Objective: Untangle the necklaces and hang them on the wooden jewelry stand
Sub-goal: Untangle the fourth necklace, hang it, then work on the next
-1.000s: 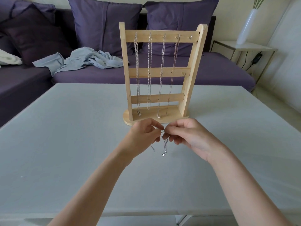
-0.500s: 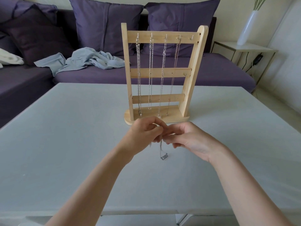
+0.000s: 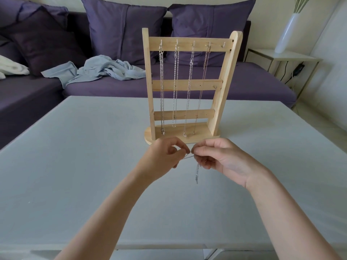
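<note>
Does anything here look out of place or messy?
On the task side, no: four chains hang straight on the stand, the right top hook is free, and both hands, left and right, pinch the last necklace. The only untidy thing is a crumpled blue cloth on the sofa.

We find no writing, label, brand, number or sign that can be read anywhere in this view.
</note>
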